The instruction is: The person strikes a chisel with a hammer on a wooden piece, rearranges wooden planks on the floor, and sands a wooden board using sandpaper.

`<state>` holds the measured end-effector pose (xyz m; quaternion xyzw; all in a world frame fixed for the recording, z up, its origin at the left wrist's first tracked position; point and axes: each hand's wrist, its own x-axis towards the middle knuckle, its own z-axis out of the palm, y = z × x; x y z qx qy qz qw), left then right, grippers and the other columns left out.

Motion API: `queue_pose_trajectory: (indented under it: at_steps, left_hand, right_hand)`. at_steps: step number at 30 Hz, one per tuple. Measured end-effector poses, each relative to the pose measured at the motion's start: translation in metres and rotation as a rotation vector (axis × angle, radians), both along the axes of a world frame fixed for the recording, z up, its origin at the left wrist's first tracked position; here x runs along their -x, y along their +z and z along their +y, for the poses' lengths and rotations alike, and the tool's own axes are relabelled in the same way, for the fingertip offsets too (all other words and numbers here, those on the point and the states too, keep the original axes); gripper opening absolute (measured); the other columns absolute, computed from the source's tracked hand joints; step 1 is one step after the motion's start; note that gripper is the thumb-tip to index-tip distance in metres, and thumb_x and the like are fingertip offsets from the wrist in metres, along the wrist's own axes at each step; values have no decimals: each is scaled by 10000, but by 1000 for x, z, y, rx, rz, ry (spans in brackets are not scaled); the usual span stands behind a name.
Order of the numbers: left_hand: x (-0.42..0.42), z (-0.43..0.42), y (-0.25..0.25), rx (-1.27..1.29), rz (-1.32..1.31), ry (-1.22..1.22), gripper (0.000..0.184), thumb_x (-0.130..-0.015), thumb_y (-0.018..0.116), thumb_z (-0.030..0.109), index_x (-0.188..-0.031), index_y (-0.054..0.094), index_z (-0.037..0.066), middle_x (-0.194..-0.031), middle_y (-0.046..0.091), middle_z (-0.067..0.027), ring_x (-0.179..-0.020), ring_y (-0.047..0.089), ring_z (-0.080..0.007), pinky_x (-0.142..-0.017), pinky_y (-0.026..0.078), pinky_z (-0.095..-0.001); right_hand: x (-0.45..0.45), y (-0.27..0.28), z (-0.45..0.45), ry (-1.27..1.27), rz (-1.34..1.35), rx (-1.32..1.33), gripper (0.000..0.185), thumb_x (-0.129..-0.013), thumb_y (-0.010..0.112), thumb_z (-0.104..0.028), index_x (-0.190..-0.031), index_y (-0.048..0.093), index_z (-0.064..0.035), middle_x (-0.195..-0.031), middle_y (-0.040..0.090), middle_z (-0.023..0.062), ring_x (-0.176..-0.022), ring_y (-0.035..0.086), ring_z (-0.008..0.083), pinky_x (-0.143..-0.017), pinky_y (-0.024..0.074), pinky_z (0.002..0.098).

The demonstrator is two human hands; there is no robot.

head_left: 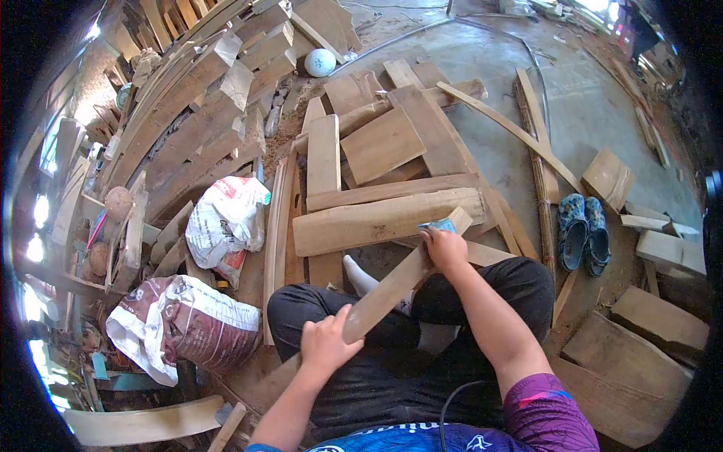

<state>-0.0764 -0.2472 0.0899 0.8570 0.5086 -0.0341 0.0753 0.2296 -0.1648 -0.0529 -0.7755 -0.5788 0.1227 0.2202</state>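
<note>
left hand wrapped round long, flat wooden bar | right hand holding thin bluish sheet against it

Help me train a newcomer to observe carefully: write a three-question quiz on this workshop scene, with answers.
1. The right hand presses a small piece against the wooden bar. What colour is the piece mainly?
A) red
B) blue
C) yellow

2. True or false: the left hand does not touch the wooden bar.

3. How many patterned shoes stand to the right of the person's knees?

Key:
1. B, blue.
2. False; the left hand grips the wooden bar.
3. Two.
</note>
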Motion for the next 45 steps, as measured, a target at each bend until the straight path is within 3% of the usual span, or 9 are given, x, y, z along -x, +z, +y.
queue_pose_trajectory:
  at_steps: [8, 15, 21, 24, 29, 36, 39, 42, 45]
  left_hand:
    - [27, 13, 5, -71, -27, 58, 787, -647, 804, 464, -1346, 594, 168, -795, 657, -75, -699, 643, -238, -722, 394, -394]
    - [5, 22, 0, -115, 118, 24, 853, -622, 815, 492, -1380, 572, 186, -767, 636, -63, -642, 603, -238, -701, 377, -391]
    - [7, 22, -7, -123, 78, 31, 818, -629, 813, 489, -1356, 599, 184, -739, 627, -60, -624, 625, -229, -705, 385, -387]
    - [7, 20, -7, -144, 50, 28, 816, -633, 809, 493, -1357, 598, 181, -753, 631, -63, -623, 620, -229, -701, 382, -389]
    - [5, 19, 3, -124, 123, 4, 818, -638, 804, 505, -1361, 596, 182, -755, 627, -64, -614, 611, -234, -700, 381, -392]
    - [2, 21, -8, -143, 53, 22, 809, -623, 812, 473, -1346, 606, 173, -753, 628, -64, -629, 619, -235, -702, 394, -399]
    - [1, 18, -4, -151, 84, -3, 815, -620, 814, 474, -1348, 605, 172, -750, 626, -66, -634, 618, -235, -702, 394, -396]
    - [4, 16, -2, -140, 107, 22, 823, -617, 816, 474, -1353, 603, 173, -750, 626, -69, -636, 619, -236, -708, 396, -392]
    - [2, 17, -7, -124, 63, 32, 819, -620, 815, 473, -1352, 601, 173, -760, 633, -71, -641, 625, -239, -720, 399, -392]
  right_hand:
    - [106, 44, -26, 710, 93, -597, 212, -838, 690, -297, -897, 605, -111, -709, 649, 95, -612, 658, 299, -532, 518, 452]
    - [16, -29, 36, -190, 61, -182, 232, -996, 486, -330, -1028, 606, -135, -725, 689, 148, -598, 675, 358, -499, 525, 505]
    - [67, 16, 2, 745, -15, -47, 424, -892, 594, -232, -1314, 565, -208, -880, 710, 119, -744, 700, 317, -577, 559, 462]
    - [7, 7, 50, 404, -52, 158, 184, -891, 563, -204, -836, 693, -86, -886, 707, 153, -791, 702, 345, -670, 576, 464]
    - [-68, -43, 64, -79, 57, 110, 383, -1028, 413, -352, -1390, 515, -278, -956, 703, 206, -790, 682, 410, -678, 544, 543]
    - [-23, -42, 70, 194, 10, 86, 183, -919, 535, -222, -978, 693, -150, -886, 703, 181, -812, 679, 412, -708, 544, 532]
    - [-70, -55, 80, -215, 181, -43, 392, -980, 479, -415, -949, 709, -99, -856, 695, 235, -782, 680, 430, -681, 546, 537]
    - [-41, -30, 70, -113, 117, 124, 306, -956, 474, -259, -1209, 629, -185, -844, 702, 201, -771, 696, 385, -668, 557, 527]
    - [13, -30, 55, 287, 83, 79, 307, -930, 556, -366, -871, 703, -103, -828, 693, 191, -802, 677, 404, -713, 537, 521]
